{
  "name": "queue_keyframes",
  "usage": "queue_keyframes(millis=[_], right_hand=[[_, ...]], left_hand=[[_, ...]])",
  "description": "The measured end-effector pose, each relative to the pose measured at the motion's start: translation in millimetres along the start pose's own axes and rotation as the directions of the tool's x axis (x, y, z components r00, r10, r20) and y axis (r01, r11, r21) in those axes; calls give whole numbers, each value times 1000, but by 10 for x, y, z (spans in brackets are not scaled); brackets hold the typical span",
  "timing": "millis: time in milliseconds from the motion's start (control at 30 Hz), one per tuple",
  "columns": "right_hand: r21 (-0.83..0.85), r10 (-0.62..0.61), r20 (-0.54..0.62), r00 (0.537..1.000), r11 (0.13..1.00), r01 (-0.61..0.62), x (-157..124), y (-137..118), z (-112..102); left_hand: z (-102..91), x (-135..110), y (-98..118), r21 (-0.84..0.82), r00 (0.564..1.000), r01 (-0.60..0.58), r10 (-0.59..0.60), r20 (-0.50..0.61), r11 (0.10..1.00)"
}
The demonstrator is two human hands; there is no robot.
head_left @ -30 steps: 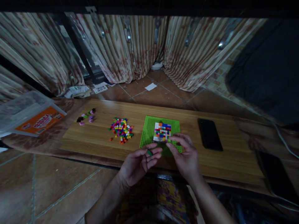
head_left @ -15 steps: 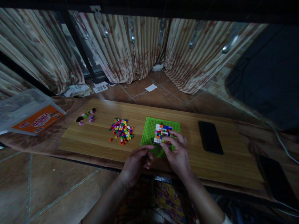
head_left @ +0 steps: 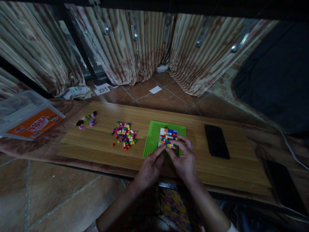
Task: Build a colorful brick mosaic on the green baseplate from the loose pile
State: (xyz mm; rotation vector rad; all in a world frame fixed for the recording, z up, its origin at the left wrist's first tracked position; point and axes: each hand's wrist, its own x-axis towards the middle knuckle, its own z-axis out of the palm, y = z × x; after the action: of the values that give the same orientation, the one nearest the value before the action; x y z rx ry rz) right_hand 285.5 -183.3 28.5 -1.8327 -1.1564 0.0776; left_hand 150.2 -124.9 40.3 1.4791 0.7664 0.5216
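Note:
A green studded baseplate [head_left: 153, 137] lies on a wooden board [head_left: 101, 141]. A patch of small many-coloured bricks [head_left: 168, 135] covers its middle. My left hand [head_left: 151, 167] rests at the plate's near edge, its fingers curled and the forefinger reaching to the patch's lower left corner. Beside it, my right hand [head_left: 184, 159] has its fingertips pinched together on the patch's near edge. What either hand holds is hidden. A loose heap of coloured bricks [head_left: 124, 135] lies to the left of the plate.
A few purple, green and black bricks [head_left: 87, 120] sit at the board's far left. A black phone [head_left: 216, 141] lies right of the plate, and another dark slab [head_left: 282, 185] further right. A clear plastic box with an orange label [head_left: 29, 117] stands at the left.
My left hand, which held a green brick near the board's edge, has moved forward to the plate. My right hand has slid a little further onto the brick patch.

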Motion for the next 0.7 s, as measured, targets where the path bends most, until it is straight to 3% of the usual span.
queue_keyframes(millis=[100,200,367,467,700], right_hand=[[90,56,-15,998,994,-54,-12,20,-13],[203,198,-61,978,962,-183,-26,29,12],[390,487,-36,873,811,-436,3,37,156],[345,509,-25,860,812,-471,20,28,226],[318,473,-39,880,841,-438,10,-54,250]], left_hand=[[5,-25,0,88,999,-45,43,25,995],[-1,-38,-2,162,998,-56,52,34,985],[-7,-37,16,271,998,-53,42,48,961],[-6,-36,43,289,997,-78,67,48,954],[-2,-32,70,280,992,-126,113,63,952]])
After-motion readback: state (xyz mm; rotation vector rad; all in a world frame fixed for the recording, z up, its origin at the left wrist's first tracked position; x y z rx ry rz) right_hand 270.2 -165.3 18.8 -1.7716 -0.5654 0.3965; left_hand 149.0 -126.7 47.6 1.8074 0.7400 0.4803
